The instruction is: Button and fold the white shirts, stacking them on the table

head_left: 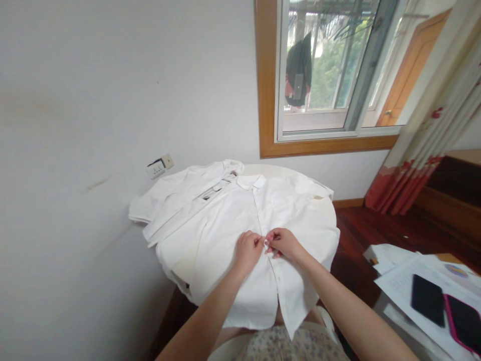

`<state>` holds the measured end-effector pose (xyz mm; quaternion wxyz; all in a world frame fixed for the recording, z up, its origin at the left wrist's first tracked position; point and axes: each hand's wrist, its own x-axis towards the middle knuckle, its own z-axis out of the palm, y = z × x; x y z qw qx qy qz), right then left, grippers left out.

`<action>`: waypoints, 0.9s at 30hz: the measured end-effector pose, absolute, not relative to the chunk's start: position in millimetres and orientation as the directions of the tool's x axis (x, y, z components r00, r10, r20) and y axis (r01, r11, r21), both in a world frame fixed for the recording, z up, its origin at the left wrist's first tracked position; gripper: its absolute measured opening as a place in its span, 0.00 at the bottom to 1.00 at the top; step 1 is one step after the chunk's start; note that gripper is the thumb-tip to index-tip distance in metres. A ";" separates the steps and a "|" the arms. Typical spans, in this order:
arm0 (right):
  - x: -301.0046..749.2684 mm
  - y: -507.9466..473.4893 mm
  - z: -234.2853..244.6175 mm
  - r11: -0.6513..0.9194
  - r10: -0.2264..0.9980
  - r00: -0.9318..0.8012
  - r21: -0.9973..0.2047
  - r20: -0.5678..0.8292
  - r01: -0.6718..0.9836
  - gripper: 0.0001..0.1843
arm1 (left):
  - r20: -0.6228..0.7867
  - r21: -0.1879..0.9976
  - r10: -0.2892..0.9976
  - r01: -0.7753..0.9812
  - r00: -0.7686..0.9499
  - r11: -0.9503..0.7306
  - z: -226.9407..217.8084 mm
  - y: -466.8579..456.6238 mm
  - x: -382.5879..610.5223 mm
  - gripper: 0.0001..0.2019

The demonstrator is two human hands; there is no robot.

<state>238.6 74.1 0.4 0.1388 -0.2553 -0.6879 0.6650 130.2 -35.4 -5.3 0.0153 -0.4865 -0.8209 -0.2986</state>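
Observation:
A white button-up shirt (225, 215) lies front side up on a round white table (327, 213), its collar toward the window and its hem hanging over the near edge. My left hand (248, 250) pinches the front placket about halfway down. Right beside it, my right hand (283, 244) pinches the same placket, with fingertips almost meeting the left ones. Any button between the fingers is too small to make out. Above the hands the placket edges lie together; toward the hem they part.
Another white garment (184, 188) lies on the table's left side, by the wall socket (156, 169). At the right, papers (398, 281) hold a black phone (427, 300) and a pink-edged phone (464, 321). A curtain (417, 145) hangs beside the window (330, 70).

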 end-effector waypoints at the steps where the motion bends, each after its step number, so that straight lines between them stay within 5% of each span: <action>1: 238.4 73.8 -0.5 -0.020 0.538 -0.829 -0.986 -0.152 0.167 0.10 | 0.313 0.476 0.791 0.808 -0.525 0.348 -4.9 -35.4 130.3 0.11; 8: 239.9 79.5 -5.3 -0.026 0.520 -0.843 -0.988 -0.141 0.149 0.10 | 0.347 0.451 0.780 0.822 -0.521 0.348 -5.4 -36.7 131.4 0.10; 12: 239.2 84.3 -0.3 0.196 0.488 -0.866 -0.953 -0.108 0.229 0.18 | 0.372 0.420 0.777 0.839 -0.508 0.347 -8.9 -37.7 130.9 0.12; 18: 233.1 80.3 16.5 0.773 0.376 -0.910 -0.601 0.175 0.204 0.17 | 0.384 0.424 0.783 0.847 -0.490 0.322 -12.0 -37.5 128.1 0.10; 27: 238.2 72.0 14.7 0.896 0.359 -0.913 -0.345 0.192 0.279 0.15 | 0.349 0.477 0.775 0.812 -0.526 0.336 -9.4 -36.6 129.4 0.10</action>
